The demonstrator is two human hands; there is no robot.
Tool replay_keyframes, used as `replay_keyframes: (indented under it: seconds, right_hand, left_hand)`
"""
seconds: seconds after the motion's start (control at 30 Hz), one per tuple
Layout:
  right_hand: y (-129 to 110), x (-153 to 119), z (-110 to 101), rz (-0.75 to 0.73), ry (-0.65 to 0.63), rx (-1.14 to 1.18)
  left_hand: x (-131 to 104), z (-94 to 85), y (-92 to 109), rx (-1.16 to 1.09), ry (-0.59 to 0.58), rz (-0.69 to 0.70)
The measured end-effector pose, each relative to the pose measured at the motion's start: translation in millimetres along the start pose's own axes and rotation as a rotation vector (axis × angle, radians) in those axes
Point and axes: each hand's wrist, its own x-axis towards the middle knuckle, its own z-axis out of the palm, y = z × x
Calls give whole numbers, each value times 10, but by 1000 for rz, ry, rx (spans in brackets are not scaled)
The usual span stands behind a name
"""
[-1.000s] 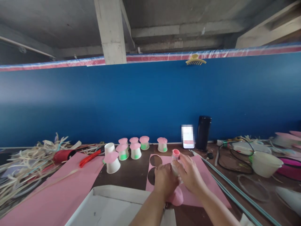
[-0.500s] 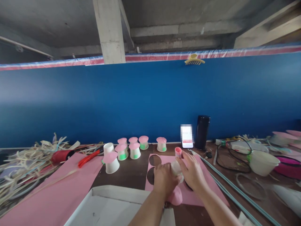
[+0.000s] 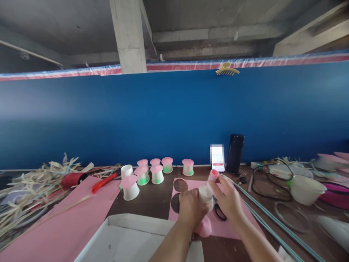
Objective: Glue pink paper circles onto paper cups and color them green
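Two hands (image 3: 192,206) (image 3: 228,198), one held cup (image 3: 205,193), one held tube (image 3: 213,176)

Held cup (image 3: 205,193) partly hidden, phone screen (image 3: 217,154) pixelated, tray (image 3: 131,236) cut off

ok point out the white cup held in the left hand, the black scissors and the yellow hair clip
White cup (image 3: 208,199): head view, on its side.
Black scissors (image 3: 223,219): head view, on the handle loop.
Yellow hair clip (image 3: 227,69): head view, on its body.
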Motion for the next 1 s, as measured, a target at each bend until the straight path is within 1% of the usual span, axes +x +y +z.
replay_keyframes:
  seconds: [0.13,0.2,0.27,0.37,0.43,0.5,0.63,0.73,0.8,0.93,1.0]
  right_hand:
    - [-26,-12,98,-55,-97,-28]
    - [-49,-16,102,-48,-128,-2]
    - [-60,-9,72,-5,-115,65]
    - [-54,14,4,56,-8,159]
    - [-47,23,-19,68,30,171]
    - [-50,15,-6,72,5,140]
    - [-95,-40,92,55,-94,28]
    - [-135,-67,130,13,-155,28]
    - [-148,-63,104,21,-151,82]
    - [-140,-50,-11,42,-48,193]
    - [-138,-68,-48,28,-72,193]
  left_hand:
    - [3,-15,17,13,3,1]
    - [-3,-26,12,-4,10,14]
    - [-9,-28,-2,-29,10,25]
    - [-11,-14,-22,-49,4,35]
    - [-7,-3,-22,-37,-2,32]
    - [-2,1,-11,-22,-4,26]
    - [2,-20,17,-27,9,23]
    - [-2,-44,16,-39,7,20]
    - [-10,-53,5,-52,4,20]
    - [-29,-52,-20,-81,24,30]
    - [-30,-46,-24,-83,24,31]
